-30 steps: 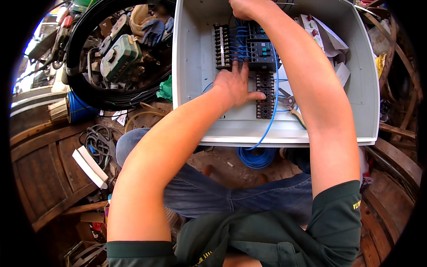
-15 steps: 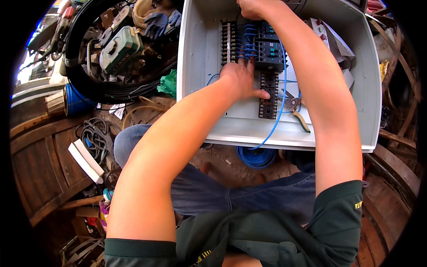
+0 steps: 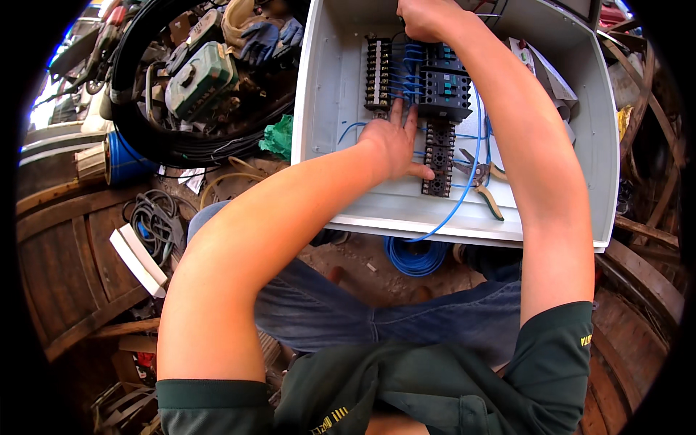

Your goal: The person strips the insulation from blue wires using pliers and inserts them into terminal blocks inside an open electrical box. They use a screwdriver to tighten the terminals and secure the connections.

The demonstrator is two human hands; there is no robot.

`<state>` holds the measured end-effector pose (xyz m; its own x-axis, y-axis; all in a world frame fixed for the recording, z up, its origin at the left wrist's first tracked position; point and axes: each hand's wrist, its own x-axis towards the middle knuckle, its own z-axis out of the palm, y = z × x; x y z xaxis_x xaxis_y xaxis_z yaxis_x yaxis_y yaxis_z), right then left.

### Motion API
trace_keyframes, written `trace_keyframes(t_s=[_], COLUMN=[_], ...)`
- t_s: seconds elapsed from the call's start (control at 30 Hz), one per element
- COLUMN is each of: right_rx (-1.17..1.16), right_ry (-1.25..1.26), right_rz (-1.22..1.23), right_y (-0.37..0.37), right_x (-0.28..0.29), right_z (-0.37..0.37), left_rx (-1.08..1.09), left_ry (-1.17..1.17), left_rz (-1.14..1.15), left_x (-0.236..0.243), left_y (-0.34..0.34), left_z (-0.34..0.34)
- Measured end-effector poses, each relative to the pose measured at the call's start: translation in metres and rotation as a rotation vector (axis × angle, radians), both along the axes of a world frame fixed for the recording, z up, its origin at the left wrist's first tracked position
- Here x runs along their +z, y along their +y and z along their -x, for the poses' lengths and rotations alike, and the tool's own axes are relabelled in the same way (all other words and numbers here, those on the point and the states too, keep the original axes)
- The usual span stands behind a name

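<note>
Blue wire (image 3: pixel 464 192) loops out of the grey enclosure box (image 3: pixel 330 94) to its coil (image 3: pixel 415 255) on the ground | pliers (image 3: pixel 480 176) lie handy inside | left hand (image 3: pixel 393 143) flat, fingers spread, bracing wires by the relay blocks (image 3: pixel 439 158) | right hand (image 3: pixel 428 17) closed at the contactor (image 3: pixel 444 87) top, grasp unclear

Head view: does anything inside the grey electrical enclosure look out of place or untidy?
Yes. A pair of pliers with orange-yellow handles lies loose inside the open grey metal enclosure, beside the black terminal blocks. A blue wire trails over the lower rim to a blue coil on the ground.
</note>
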<state>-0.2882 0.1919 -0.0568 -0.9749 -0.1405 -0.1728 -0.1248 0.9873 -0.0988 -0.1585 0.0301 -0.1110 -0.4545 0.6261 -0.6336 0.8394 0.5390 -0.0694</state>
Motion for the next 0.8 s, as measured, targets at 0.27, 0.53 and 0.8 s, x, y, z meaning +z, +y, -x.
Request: trace_keyframes(t_s=[0.27, 0.53, 0.8], right_rx=[0.008, 0.100, -0.039], right_ry=[0.000, 0.083, 0.001], right_rz=[-0.053, -0.181, -0.049], right_y=[-0.015, -0.016, -0.007], right_x=[0.003, -0.010, -0.021], right_z=[0.004, 0.020, 0.026], left_rx=[-0.009, -0.039, 0.227], left_ry=[0.008, 0.051, 0.033], left_rz=[0.040, -0.090, -0.336], left_x=[-0.011, -0.004, 0.016], left_y=[0.000, -0.003, -0.013], left_z=[0.006, -0.011, 0.005])
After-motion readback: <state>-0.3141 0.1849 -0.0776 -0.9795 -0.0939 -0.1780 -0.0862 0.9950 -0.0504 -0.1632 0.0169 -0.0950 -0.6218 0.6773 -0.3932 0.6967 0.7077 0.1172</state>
